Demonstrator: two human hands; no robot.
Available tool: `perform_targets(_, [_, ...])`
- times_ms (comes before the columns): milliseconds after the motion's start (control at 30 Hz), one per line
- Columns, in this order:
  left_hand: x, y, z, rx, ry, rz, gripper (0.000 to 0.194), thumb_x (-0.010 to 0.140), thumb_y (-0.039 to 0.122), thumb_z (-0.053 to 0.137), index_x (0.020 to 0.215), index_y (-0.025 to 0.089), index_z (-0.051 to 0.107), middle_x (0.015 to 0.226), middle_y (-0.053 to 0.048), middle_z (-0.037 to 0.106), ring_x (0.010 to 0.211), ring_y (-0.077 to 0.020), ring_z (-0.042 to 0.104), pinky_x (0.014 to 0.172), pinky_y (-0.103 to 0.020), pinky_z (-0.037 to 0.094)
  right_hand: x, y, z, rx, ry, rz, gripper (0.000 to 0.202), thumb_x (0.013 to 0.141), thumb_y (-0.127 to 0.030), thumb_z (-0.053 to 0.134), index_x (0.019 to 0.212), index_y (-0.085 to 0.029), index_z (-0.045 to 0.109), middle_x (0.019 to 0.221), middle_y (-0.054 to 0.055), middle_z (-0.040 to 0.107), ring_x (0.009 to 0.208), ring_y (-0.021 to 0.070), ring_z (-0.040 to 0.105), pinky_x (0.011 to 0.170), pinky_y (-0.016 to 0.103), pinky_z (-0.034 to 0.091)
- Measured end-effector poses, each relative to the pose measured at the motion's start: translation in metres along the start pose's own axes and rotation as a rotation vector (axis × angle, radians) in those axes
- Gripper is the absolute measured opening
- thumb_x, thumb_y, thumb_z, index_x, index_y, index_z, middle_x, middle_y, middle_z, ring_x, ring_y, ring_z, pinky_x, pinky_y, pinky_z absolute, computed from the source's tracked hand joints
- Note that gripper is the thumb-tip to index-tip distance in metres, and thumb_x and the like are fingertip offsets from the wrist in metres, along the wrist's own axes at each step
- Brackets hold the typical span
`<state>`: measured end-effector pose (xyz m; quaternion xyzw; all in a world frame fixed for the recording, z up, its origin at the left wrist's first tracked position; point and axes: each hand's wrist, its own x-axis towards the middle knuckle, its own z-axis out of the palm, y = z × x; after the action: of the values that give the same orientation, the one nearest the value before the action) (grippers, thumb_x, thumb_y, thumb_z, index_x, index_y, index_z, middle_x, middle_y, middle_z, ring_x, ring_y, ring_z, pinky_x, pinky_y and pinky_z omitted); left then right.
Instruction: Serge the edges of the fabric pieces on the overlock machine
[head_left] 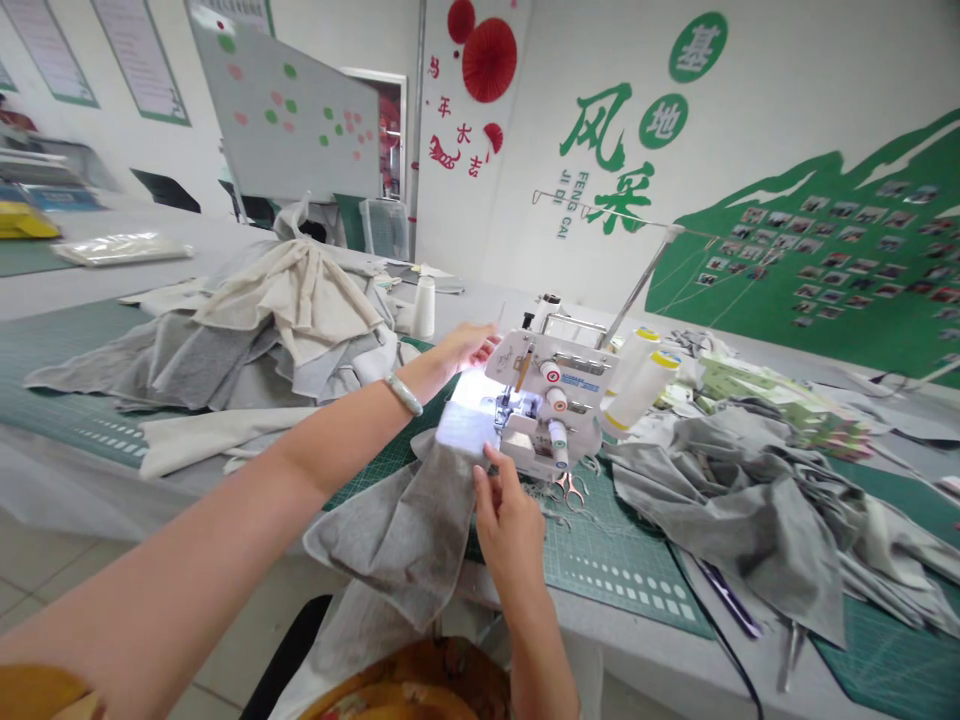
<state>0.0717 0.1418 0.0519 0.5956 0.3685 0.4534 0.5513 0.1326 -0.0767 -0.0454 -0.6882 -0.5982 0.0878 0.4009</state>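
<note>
A white overlock sewing machine [577,385] stands on the table, its lamp lighting the needle area. At its far left side my left hand [472,347] reaches with fingers apart and slightly bent; the fingertips are close to the machine's edge, and contact cannot be made out. A piece of grey cloth [409,525] lies with its far end at the lit needle plate and its near end hanging toward my lap. My right hand [514,515] has its thumb and forefinger on the cloth's right edge, just in front of the machine.
A heap of beige and grey cloth [292,310] lies left, beside a white thread cone [424,307]. More grey cloth [757,510] is piled right. Small scissors [571,490] and thread scraps lie below the machine on the green cutting mat [622,570]. Thread cones [643,385] stand behind it.
</note>
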Motion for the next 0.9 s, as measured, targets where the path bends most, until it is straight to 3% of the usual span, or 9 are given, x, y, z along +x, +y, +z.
perform_targets(100, [-0.036, -0.005, -0.013, 0.076, 0.227, 0.130, 0.018, 0.085, 0.018, 0.049, 0.067, 0.016, 0.055, 0.057, 0.002, 0.052, 0.051, -0.0096, 0.045, 0.054, -0.022, 0.036, -0.001, 0.001, 0.002, 0.009, -0.002, 0.005, 0.040, 0.096, -0.040, 0.039, 0.126, -0.023, 0.058, 0.067, 0.000, 0.069, 0.056, 0.0183, 0.064, 0.053, 0.023, 0.033])
perform_targets(200, [-0.087, -0.022, -0.020, 0.207, 0.299, 0.260, 0.015, 0.079, 0.015, 0.055, 0.064, 0.017, 0.057, 0.062, 0.002, 0.056, 0.062, -0.0120, 0.051, 0.063, -0.024, 0.039, -0.001, 0.003, 0.005, 0.032, 0.000, -0.003, 0.038, 0.095, -0.036, 0.039, 0.126, -0.022, 0.058, 0.067, 0.000, 0.069, 0.056, 0.0180, 0.063, 0.054, 0.023, 0.035])
perform_targets(233, [-0.102, -0.029, -0.022, 0.378, 0.247, 0.377, 0.013, 0.080, 0.017, 0.055, 0.068, 0.017, 0.061, 0.066, 0.000, 0.061, 0.067, -0.0135, 0.054, 0.068, -0.026, 0.041, 0.000, 0.003, 0.006, 0.037, 0.004, -0.004, 0.038, 0.095, -0.034, 0.039, 0.125, -0.022, 0.058, 0.067, 0.000, 0.069, 0.056, 0.0177, 0.062, 0.054, 0.023, 0.035])
perform_targets(333, [-0.126, -0.047, -0.023, 0.685, -0.060, 0.629, 0.014, 0.084, 0.021, 0.056, 0.086, 0.019, 0.070, 0.092, -0.004, 0.073, 0.091, -0.0191, 0.064, 0.086, -0.033, 0.044, 0.001, 0.005, 0.008, 0.055, 0.017, -0.004, 0.038, 0.093, -0.030, 0.038, 0.125, -0.022, 0.058, 0.068, 0.000, 0.068, 0.054, 0.0166, 0.059, 0.054, 0.023, 0.035])
perform_targets(433, [-0.128, -0.059, -0.025, 0.744, -0.201, 0.711, 0.021, 0.090, 0.022, 0.053, 0.101, 0.021, 0.071, 0.112, -0.006, 0.071, 0.107, -0.0205, 0.063, 0.094, -0.036, 0.043, 0.001, 0.006, 0.010, 0.116, 0.007, -0.019, 0.039, 0.092, -0.026, 0.037, 0.126, -0.019, 0.056, 0.069, 0.000, 0.067, 0.052, 0.0152, 0.057, 0.054, 0.023, 0.036])
perform_targets(567, [-0.126, -0.065, -0.027, 0.755, -0.176, 0.714, 0.025, 0.094, 0.024, 0.050, 0.109, 0.022, 0.070, 0.117, -0.006, 0.070, 0.110, -0.0206, 0.062, 0.097, -0.038, 0.043, -0.001, 0.006, 0.010, 0.162, -0.005, -0.022, 0.040, 0.092, -0.025, 0.037, 0.128, -0.018, 0.054, 0.068, 0.000, 0.066, 0.050, 0.0141, 0.054, 0.053, 0.022, 0.036])
perform_targets(900, [-0.127, -0.064, -0.029, 0.709, -0.194, 0.670, 0.024, 0.093, 0.024, 0.052, 0.106, 0.023, 0.071, 0.117, -0.006, 0.070, 0.113, -0.0203, 0.062, 0.100, -0.037, 0.042, -0.002, 0.003, 0.009, 0.163, -0.017, -0.008, 0.040, 0.093, -0.025, 0.039, 0.130, -0.016, 0.051, 0.069, 0.000, 0.067, 0.052, 0.0138, 0.056, 0.054, 0.022, 0.038])
